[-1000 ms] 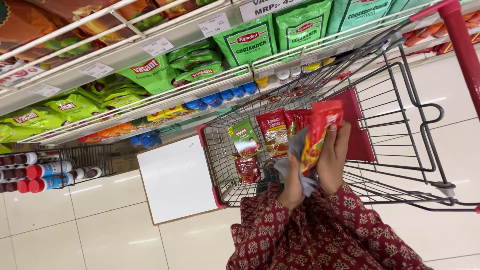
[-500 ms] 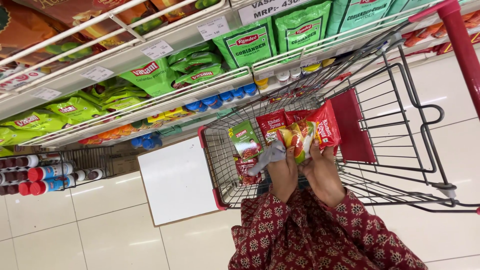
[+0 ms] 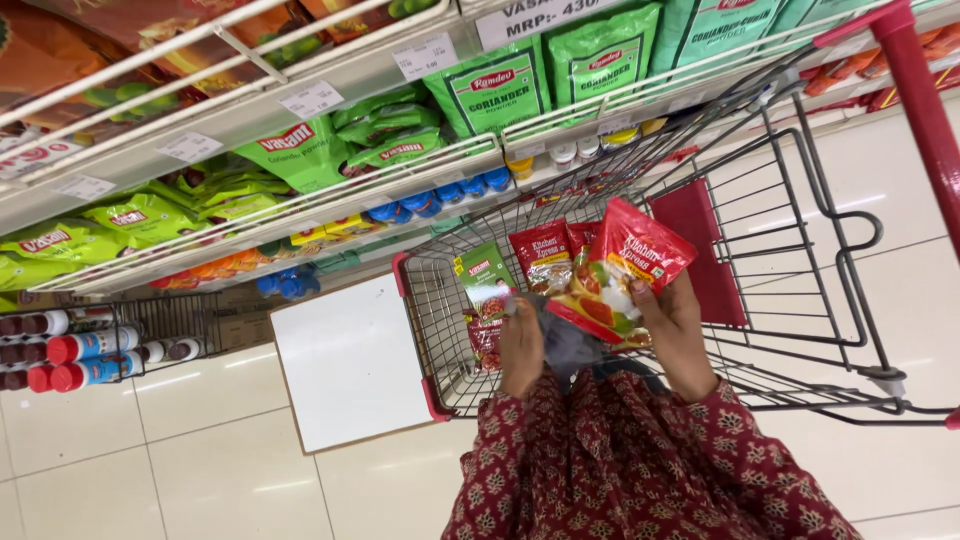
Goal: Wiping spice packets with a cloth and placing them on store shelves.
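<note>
The store shelving (image 3: 300, 110), stacked with green spice packets above rows of small bottles, fills the upper left, and a white board (image 3: 350, 360) leans on the pale tiled floor beside the wire shopping cart (image 3: 800, 250) with its red handle and red seat flap. Inside the cart stand a green-topped packet (image 3: 484, 280) and a red packet (image 3: 540, 258). Over the cart's near end the person, in patterned maroon sleeves, holds a red spice pouch (image 3: 625, 265): the right hand (image 3: 680, 335) has its fingers clamped on the pouch's lower right edge, while the left hand (image 3: 522, 345) closes on a grey piece below the pouch's left corner; what that piece is cannot be told. The pouch sits just above both hands, its long axis tilted up and to the right, nearer the right hand. Compared with half a second earlier, the pouch has been raised and turned more face-on, and the hands have spread further apart.
</note>
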